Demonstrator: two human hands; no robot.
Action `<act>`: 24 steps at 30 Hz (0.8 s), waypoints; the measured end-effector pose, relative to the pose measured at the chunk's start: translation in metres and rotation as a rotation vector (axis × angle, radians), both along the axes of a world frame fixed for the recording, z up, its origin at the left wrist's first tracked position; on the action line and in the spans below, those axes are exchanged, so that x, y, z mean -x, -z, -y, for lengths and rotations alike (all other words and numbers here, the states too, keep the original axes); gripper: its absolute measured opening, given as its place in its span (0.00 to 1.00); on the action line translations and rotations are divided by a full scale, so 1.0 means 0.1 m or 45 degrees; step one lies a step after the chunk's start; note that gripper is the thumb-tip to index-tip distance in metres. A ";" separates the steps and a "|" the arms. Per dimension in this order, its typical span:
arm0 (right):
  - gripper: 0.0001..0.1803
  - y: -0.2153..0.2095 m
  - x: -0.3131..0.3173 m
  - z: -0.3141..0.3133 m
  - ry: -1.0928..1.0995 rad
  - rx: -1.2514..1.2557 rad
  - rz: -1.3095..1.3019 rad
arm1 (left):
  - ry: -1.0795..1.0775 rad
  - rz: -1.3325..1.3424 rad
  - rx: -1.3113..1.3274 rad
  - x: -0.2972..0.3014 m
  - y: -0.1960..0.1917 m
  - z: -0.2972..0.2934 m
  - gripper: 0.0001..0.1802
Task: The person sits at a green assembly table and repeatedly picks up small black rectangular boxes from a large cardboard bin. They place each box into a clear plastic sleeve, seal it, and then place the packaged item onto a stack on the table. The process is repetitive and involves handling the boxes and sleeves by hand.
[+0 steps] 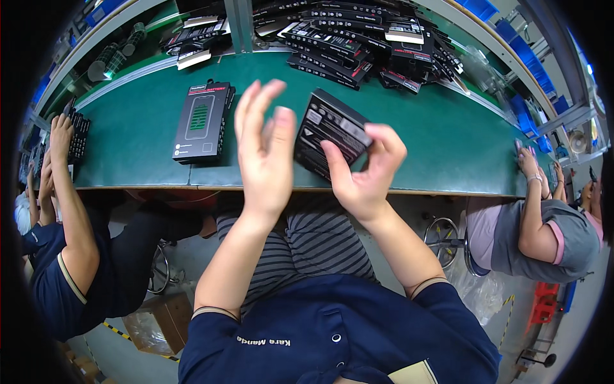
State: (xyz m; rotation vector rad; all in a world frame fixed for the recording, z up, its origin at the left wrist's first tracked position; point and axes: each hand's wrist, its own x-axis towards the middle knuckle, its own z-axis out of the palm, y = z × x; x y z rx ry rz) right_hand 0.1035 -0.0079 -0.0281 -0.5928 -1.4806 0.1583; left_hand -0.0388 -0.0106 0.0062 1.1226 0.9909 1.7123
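Note:
A flat black box [324, 136] with pale print is gripped in my right hand [368, 168], the thumb across its printed face and the fingers round its right edge. It is held tilted above the green table, slightly blurred. My left hand [265, 150] is raised just left of that box, apart from it, fingers stretched out and nothing in them. Left of my left hand, a second black box [203, 121] lies on the table, face up, with a green battery picture on its front.
The green table [141, 118] runs across in front of me. A large heap of flat black boxes [358, 41] lies at the back, and a smaller pile [197, 40] left of a metal post [239, 25]. Co-workers sit at both sides; a cardboard carton [157, 323] stands on the floor.

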 end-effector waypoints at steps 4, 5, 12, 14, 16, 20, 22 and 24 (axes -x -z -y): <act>0.11 -0.23 -0.09 0.15 -0.181 -0.282 0.777 | 0.260 0.104 0.292 0.27 -0.06 0.08 0.36; 0.10 -0.28 -0.08 0.15 -0.262 -0.381 0.945 | 0.101 -0.071 0.062 0.35 -0.06 0.06 0.34; 0.11 -0.15 -0.13 -0.46 -0.410 -0.010 1.253 | -0.504 -1.352 0.095 1.27 -0.36 -0.41 0.17; 0.11 -0.07 -0.25 -0.72 -0.234 -0.008 1.247 | -0.409 -1.749 0.400 1.26 -0.44 -0.45 0.28; 0.11 -0.03 -0.36 -0.88 -0.001 0.026 1.195 | -0.466 -1.863 0.346 1.06 -0.33 -0.36 0.47; 0.15 -0.01 -0.52 -1.08 0.361 0.047 1.161 | -0.369 -2.133 0.661 0.87 -0.36 -0.36 0.63; 0.21 0.02 -0.62 -1.14 0.448 0.092 1.128 | -0.356 -2.237 0.723 0.90 -0.39 -0.42 0.67; 0.21 -0.01 -0.74 -1.20 0.493 0.043 1.113 | -0.253 -2.223 0.898 0.97 -0.46 -0.46 0.68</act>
